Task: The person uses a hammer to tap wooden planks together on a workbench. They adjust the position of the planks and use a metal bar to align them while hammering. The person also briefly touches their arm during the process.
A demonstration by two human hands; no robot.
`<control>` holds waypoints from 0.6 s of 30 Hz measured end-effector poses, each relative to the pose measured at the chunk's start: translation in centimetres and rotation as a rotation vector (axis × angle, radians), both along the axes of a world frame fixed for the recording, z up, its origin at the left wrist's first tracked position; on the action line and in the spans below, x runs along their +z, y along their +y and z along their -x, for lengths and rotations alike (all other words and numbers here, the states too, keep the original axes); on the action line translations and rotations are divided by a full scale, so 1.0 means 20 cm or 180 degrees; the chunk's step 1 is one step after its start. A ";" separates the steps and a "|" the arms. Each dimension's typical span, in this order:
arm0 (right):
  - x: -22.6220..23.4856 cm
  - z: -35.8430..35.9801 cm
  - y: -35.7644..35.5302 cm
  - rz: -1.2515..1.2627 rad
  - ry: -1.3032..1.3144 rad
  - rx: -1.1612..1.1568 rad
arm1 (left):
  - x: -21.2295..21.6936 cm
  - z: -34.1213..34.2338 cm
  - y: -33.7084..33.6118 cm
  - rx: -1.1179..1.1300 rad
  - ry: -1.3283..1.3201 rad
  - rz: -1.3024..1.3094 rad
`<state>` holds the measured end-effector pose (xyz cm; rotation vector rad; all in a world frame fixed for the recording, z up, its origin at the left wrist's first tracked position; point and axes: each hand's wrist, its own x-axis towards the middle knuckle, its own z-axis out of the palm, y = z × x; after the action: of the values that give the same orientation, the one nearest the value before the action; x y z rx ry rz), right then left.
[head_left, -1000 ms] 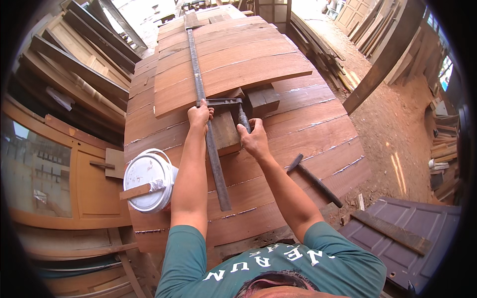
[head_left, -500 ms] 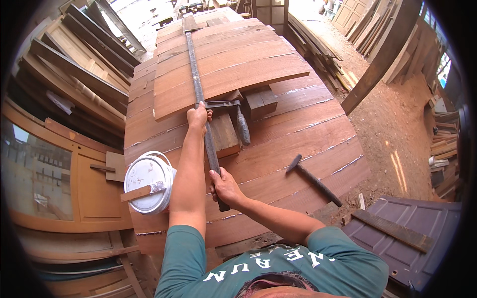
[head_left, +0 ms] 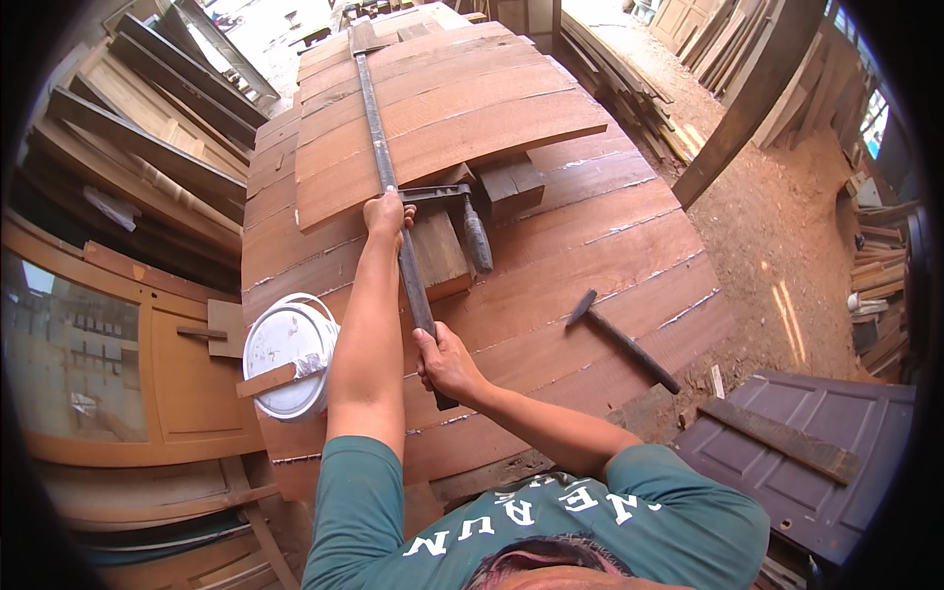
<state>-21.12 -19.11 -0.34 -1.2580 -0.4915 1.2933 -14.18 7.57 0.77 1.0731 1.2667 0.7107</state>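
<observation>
A long dark metal bar clamp lies lengthwise over a panel of glued reddish wooden boards. My left hand grips the bar where the sliding jaw branches off to the right. My right hand is closed around the bar's near end. The clamp's screw handle hangs beside a small wooden block under the jaw.
A hammer lies on the boards at the right. A white bucket with a wood stick stands at the left edge. Another wooden block sits beyond the jaw. Stacked planks lie left, a dark door panel at lower right.
My right hand left the clamp's screw handle and moved back toward me, taking hold of the bar's near end. My left hand stayed on the bar.
</observation>
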 end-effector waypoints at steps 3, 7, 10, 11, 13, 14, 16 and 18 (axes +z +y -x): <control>-0.05 -0.10 -0.06 -0.0079 -0.2091 -0.0086 | -0.05 -0.01 0.04 -0.0007 -0.0059 0.0025; 0.14 -0.42 -0.04 0.0094 -0.3437 -0.1255 | -0.10 -0.01 0.05 0.0023 -0.0190 -0.0061; 0.03 -0.58 0.10 0.0337 -0.3984 -0.1383 | -0.07 -0.01 0.05 -0.0005 -0.0034 -0.0091; 0.00 -0.61 0.14 0.0508 -0.3930 -0.1157 | -0.09 0.00 0.06 -0.0026 -0.0122 -0.0092; -0.12 -0.63 0.19 0.0454 -0.3800 -0.1344 | -0.07 -0.04 0.06 -0.0044 -0.0126 -0.0071; -0.12 -0.62 0.21 0.0422 -0.3727 -0.1395 | -0.08 -0.02 0.06 -0.0017 -0.0115 -0.0045; -0.12 -0.65 0.21 0.0151 -0.2047 -0.1141 | -0.08 0.00 0.06 0.0027 -0.0115 -0.0035; -0.13 -0.68 0.20 -0.0161 -0.0655 -0.0944 | -0.08 0.00 0.05 0.0033 -0.0139 -0.0023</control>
<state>-7.59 -15.12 -2.85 -1.3713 -0.4596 0.9036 -14.13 8.64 -0.84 1.0522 1.2342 0.7434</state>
